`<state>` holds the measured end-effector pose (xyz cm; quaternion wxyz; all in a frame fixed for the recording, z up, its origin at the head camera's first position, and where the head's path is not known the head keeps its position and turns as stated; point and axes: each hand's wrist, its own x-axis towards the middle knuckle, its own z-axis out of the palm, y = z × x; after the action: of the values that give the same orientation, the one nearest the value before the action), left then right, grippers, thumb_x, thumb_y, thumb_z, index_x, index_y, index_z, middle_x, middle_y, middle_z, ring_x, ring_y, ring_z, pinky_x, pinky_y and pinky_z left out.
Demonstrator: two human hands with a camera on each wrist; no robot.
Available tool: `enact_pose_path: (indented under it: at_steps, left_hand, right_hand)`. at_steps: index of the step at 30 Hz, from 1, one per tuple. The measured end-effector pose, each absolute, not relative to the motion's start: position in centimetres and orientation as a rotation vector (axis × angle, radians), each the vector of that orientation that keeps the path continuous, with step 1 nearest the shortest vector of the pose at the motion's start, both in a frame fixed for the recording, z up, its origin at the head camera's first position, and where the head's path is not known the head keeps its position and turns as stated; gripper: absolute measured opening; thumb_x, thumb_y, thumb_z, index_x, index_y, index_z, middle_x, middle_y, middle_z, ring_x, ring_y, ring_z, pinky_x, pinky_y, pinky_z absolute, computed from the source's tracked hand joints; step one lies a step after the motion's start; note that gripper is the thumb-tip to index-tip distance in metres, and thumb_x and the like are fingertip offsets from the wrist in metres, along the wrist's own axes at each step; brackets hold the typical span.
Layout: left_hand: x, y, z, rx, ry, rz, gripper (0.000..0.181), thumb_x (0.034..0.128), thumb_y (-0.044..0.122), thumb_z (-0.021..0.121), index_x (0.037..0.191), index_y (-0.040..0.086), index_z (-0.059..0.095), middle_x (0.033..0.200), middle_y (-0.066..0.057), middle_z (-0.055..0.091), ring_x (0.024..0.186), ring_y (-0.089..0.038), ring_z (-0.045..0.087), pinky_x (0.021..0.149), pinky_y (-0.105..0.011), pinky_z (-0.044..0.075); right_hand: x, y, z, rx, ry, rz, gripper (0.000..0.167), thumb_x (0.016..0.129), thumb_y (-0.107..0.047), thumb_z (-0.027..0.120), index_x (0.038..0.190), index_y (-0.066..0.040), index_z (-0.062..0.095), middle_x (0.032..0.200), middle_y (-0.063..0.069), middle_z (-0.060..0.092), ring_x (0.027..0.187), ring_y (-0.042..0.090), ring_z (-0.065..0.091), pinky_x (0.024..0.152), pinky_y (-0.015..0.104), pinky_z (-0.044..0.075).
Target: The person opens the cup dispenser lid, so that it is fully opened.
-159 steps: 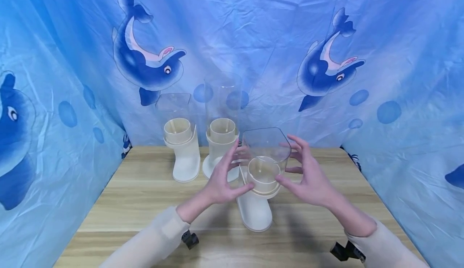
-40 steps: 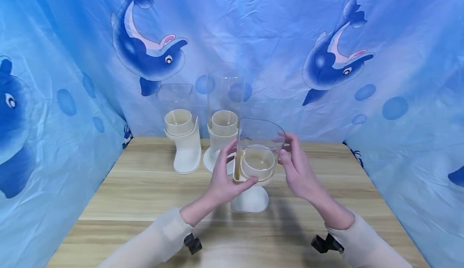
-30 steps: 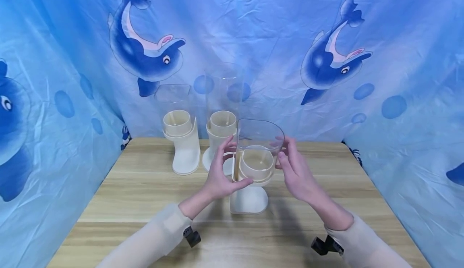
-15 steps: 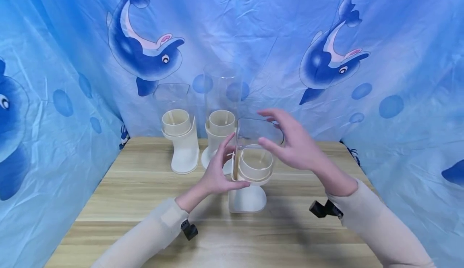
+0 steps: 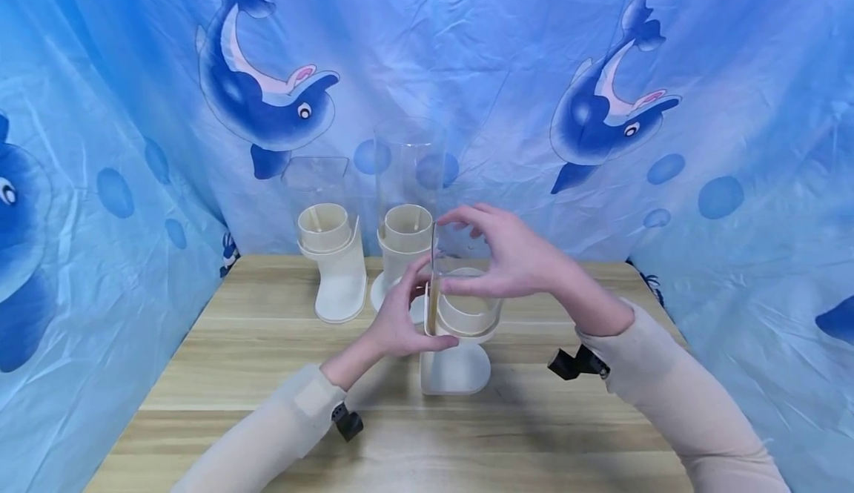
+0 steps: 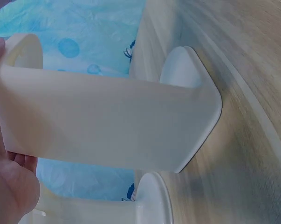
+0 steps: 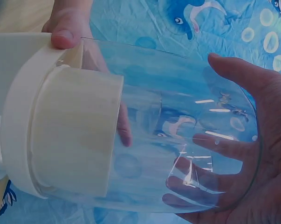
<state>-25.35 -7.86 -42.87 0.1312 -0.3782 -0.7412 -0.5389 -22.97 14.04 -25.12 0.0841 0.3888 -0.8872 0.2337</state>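
1. Left stand (image 5: 341,285): clear top (image 5: 316,183) faint against patterned cloth (image 5: 434,48).
2. Middle stand (image 5: 395,263): foot partly hidden.
3. Left hand (image 5: 398,324): fingers grip front stand (image 5: 457,371), upright on bench (image 5: 267,374); some hidden behind it.
4. Right hand (image 5: 514,259): fingers curl round its clear container (image 7: 152,119), partly masking the rim.

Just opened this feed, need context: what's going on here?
A person's left hand holds the front stand, while their right hand curls around the upper part of its clear cover. That cover sits around the stand's cream ring. Two similar stands, a left one and a middle one, stand upright behind on the wooden table.
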Motion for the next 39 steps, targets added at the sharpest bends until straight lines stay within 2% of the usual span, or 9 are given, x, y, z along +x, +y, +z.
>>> enact_pose_path:
  at_steps: [5,13,17,21,26,35,39]
  left_hand:
    - [-25.3,-7.9,-42.6,-1.084,-2.184,-1.476,0.133,0.0598,0.027,0.103,0.166,0.023,0.024,0.122,-0.006,0.072,0.115,-0.021,0.07,0.106,-0.039,0.059]
    - [-25.4,-7.8,-42.7,-1.145,-2.115,-1.456,0.131,0.059,0.023,0.103,0.165,0.01,0.027,0.117,-0.007,0.074,0.111,-0.02,0.071,0.102,-0.039,0.061]
    - [-25.2,-8.1,-43.0,-1.142,-2.089,-1.49,0.13,0.0595,0.019,0.102,0.166,0.013,0.028,0.121,-0.007,0.074,0.115,-0.017,0.07,0.102,-0.036,0.06]
    - [-25.0,-8.2,-43.1,-1.13,-2.092,-1.488,0.127,0.0605,0.023,0.102,0.165,0.015,0.031,0.124,-0.007,0.074,0.116,-0.017,0.069,0.102,-0.036,0.06]
    - [-25.2,-8.1,-43.1,-1.146,-2.089,-1.47,0.123,0.0627,0.027,0.101,0.164,0.014,0.032,0.123,-0.007,0.074,0.115,-0.018,0.07,0.102,-0.037,0.061]
    - [-25.4,-8.2,-43.0,-1.158,-2.092,-1.509,0.127,0.0596,0.023,0.102,0.164,0.016,0.031,0.12,-0.005,0.075,0.115,-0.016,0.07,0.101,-0.043,0.062]
    - [-25.2,-8.2,-43.1,-1.166,-2.099,-1.493,0.13,0.0597,0.025,0.102,0.166,0.016,0.029,0.118,-0.004,0.075,0.113,-0.015,0.07,0.101,-0.039,0.061]
  right_hand:
    - [-22.8,13.8,-25.0,1.135,-2.654,0.714,0.085,0.073,-0.044,0.096,0.145,-0.017,0.059,0.138,0.004,0.066,0.122,0.025,0.065,0.101,0.045,0.057]
    - [-22.6,13.8,-25.1,1.105,-2.629,0.708,0.084,0.069,-0.047,0.099,0.139,-0.018,0.063,0.132,0.002,0.07,0.115,0.024,0.068,0.095,0.044,0.059]
    - [-23.0,13.7,-25.1,1.128,-2.626,0.719,0.08,0.069,-0.049,0.098,0.135,-0.018,0.066,0.13,0.0,0.073,0.111,0.024,0.071,0.093,0.042,0.061]
    - [-23.5,13.8,-25.1,1.145,-2.636,0.772,0.078,0.069,-0.046,0.099,0.134,-0.017,0.068,0.13,-0.002,0.074,0.113,0.022,0.071,0.093,0.041,0.061]
    - [-23.8,14.2,-25.0,1.136,-2.636,0.793,0.077,0.069,-0.044,0.099,0.134,-0.015,0.069,0.131,-0.003,0.074,0.115,0.021,0.07,0.093,0.04,0.061]
    - [-22.9,13.8,-24.9,1.073,-2.665,0.748,0.081,0.067,-0.045,0.1,0.136,-0.017,0.068,0.13,0.001,0.072,0.111,0.024,0.07,0.093,0.042,0.06]
    - [-22.2,13.9,-25.0,1.053,-2.663,0.71,0.082,0.067,-0.047,0.1,0.137,-0.019,0.067,0.131,0.0,0.071,0.111,0.025,0.069,0.094,0.042,0.06]
